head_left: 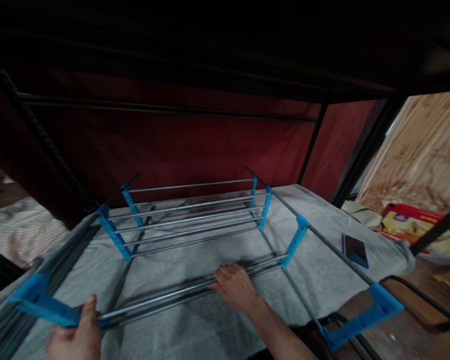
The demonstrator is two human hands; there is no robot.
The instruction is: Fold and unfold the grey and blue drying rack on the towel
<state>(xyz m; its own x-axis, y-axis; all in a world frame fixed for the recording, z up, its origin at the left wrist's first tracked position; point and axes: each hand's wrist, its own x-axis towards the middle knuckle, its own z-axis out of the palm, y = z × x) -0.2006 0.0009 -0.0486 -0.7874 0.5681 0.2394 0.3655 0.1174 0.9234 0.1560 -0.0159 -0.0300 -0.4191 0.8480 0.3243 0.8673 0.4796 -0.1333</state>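
A rack of grey metal rods (pixel 195 205) and blue plastic brackets (pixel 294 242) lies on a grey cloth-covered surface. At the lower left, my left hand (pixel 77 330) grips the end of a blue bracket (pixel 47 305), where a pair of rods meets it. My right hand (pixel 230 285) is closed around the paired rods (pixel 153 302) near their middle. Those rods run right to another blue bracket. One more blue bracket (pixel 363 317) at the lower right has no cross rods on it.
Loose rods (pixel 65 265) lie along the left edge. A phone (pixel 355 251) rests on the cloth (pixel 318 275) at the right. Dark frame posts (pixel 313 145) and a red curtain (pixel 195 145) stand behind. A red and yellow box (pixel 420 227) and a chair (pixel 416 305) are at the right.
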